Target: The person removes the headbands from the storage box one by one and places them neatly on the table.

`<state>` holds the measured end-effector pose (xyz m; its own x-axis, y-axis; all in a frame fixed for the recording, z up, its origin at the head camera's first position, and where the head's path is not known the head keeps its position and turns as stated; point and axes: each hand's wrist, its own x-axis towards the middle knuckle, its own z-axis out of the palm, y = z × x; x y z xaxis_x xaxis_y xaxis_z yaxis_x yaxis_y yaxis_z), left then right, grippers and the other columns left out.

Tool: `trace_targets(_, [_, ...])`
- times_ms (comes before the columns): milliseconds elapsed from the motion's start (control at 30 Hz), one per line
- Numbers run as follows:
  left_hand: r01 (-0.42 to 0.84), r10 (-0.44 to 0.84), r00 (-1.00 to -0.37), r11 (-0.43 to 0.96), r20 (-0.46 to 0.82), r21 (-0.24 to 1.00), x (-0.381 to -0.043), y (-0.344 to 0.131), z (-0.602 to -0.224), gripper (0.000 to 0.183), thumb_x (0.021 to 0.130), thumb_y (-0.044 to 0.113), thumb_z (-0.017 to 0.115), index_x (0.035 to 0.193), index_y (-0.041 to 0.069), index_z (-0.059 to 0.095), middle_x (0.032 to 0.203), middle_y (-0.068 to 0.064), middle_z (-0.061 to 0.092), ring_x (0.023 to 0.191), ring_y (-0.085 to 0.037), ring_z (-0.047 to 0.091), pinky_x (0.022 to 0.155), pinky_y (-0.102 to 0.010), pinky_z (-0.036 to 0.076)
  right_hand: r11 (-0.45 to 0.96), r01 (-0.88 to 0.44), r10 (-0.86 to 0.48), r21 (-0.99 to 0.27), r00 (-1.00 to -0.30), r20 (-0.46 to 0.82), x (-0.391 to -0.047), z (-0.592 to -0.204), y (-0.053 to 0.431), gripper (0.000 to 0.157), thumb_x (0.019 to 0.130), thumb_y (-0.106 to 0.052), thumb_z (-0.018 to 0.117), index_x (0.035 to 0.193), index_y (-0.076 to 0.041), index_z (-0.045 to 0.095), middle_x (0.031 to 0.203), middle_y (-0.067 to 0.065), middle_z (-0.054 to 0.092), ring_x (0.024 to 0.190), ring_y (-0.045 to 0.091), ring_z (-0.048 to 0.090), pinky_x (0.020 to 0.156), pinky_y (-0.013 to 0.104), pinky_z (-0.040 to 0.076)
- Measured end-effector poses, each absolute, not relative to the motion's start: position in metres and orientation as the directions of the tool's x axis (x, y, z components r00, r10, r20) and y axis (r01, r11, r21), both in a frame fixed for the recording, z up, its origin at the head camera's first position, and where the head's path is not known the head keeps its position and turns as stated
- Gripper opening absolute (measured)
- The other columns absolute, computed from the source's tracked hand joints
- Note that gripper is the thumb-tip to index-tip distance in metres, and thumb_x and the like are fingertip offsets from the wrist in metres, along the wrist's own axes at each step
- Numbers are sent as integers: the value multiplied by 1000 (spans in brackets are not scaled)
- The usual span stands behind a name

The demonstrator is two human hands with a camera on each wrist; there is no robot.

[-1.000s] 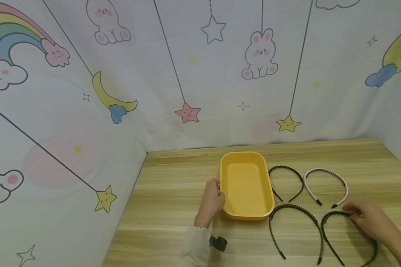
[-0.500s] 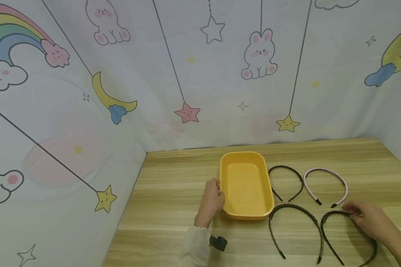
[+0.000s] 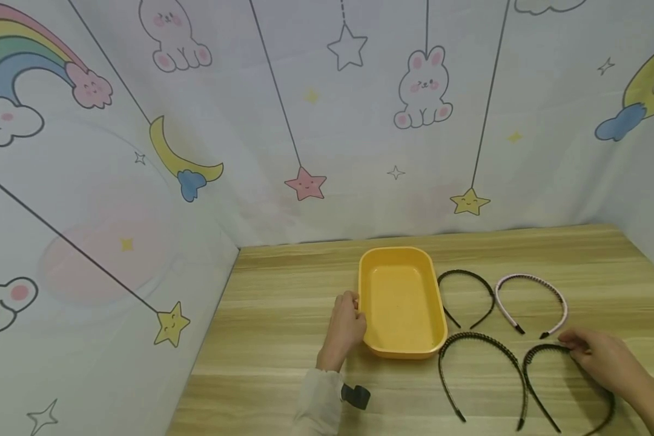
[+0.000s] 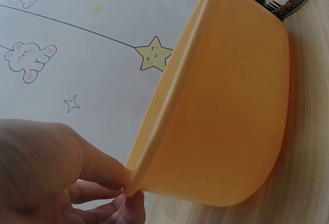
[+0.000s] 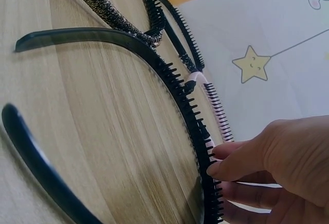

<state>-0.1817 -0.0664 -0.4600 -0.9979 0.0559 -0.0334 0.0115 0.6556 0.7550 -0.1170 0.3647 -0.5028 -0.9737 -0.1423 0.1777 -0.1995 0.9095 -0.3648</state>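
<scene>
My left hand (image 3: pixel 344 330) pinches the left rim of a yellow plastic basin (image 3: pixel 400 303), which stands on the table with nothing inside. In the left wrist view, thumb and fingers (image 4: pixel 105 175) close on the basin's lip. Over at the right, my right hand (image 3: pixel 605 357) pinches the top of a black toothed headband (image 3: pixel 530 356). The thumb lies at its toothed edge in the right wrist view, with other fingers partly behind the band (image 5: pixel 191 118). This headband lies toward the front right, its open ends facing me.
Three more headbands lie right of the basin: a small black one (image 3: pixel 459 272), a pink one (image 3: pixel 505 313) and a larger glittery dark one (image 3: pixel 471 335). A patterned cloth wall (image 3: pixel 370 139) borders the wooden table (image 3: pixel 283 290) at back and sides.
</scene>
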Motion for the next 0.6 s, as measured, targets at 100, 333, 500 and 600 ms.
trace_targets(100, [7,55,-998,655,-39,756,-181,-65,-460,35,88,0,52,123,-1,47,100,-7,47,85,-17,46,69,-28,44,908,-197,-144,-369,-976,165,-116,-501,366,19,70,5,65,88,0,66,83,10,68,72,14,60,69,50,47])
trace_targets(333, [-4,49,-998,656,-48,754,-183,-65,-458,36,88,2,53,123,1,47,101,-8,48,86,-18,49,72,-30,46,892,-174,-151,-418,-985,86,-120,-483,364,26,77,1,66,101,8,60,86,16,65,74,29,61,66,47,49])
trace_targets(500, [8,34,-999,714,-24,700,-182,-67,-456,41,87,5,56,126,0,45,106,-11,48,92,-21,49,77,-34,45,888,-146,-151,-436,-988,24,-123,-454,344,39,91,-18,57,115,12,53,102,28,60,88,41,57,70,53,45])
trace_targets(600, [65,31,-997,776,65,627,-179,-66,-452,44,86,7,58,127,-1,44,109,-13,47,96,-25,45,81,-37,42,883,-191,-179,-428,-981,69,-124,-438,321,42,91,-23,57,118,9,51,109,28,57,94,43,55,70,54,44])
